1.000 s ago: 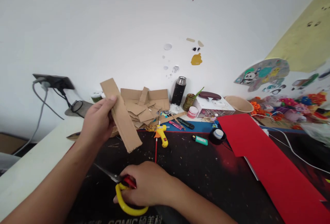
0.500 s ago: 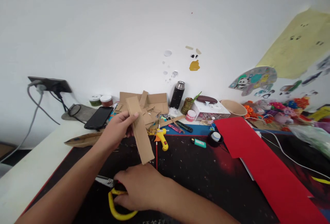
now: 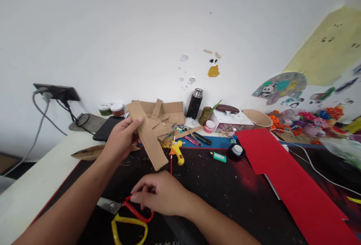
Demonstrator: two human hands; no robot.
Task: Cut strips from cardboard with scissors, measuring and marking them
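Observation:
Between the thumb and fingers of my left hand [image 3: 124, 134] is a long flat strip of brown cardboard [image 3: 150, 139], held tilted above the dark mat. My right hand [image 3: 160, 194] is lower, its fingers curled over the red handle of the scissors [image 3: 114, 206]. These scissors lie on the mat with one red and one yellow handle and the blades pointing left. The right thumb and fingertips are near the red loop; a firm hold on it cannot be made out. A yellow glue gun [image 3: 177, 151] lies beyond my right hand.
Cardboard scraps [image 3: 172, 111], a black flask [image 3: 194, 104] and a white box [image 3: 232, 119] stand along the wall. A green lighter [image 3: 219, 157] lies on the mat [image 3: 208, 196]. Red sheet [image 3: 287, 177] covers the right side. A black phone [image 3: 105, 129] is at the left.
The cardboard strip has shifted left and up a little with my left hand. My right hand has moved off the yellow handle, and the red handle now shows beneath its fingers.

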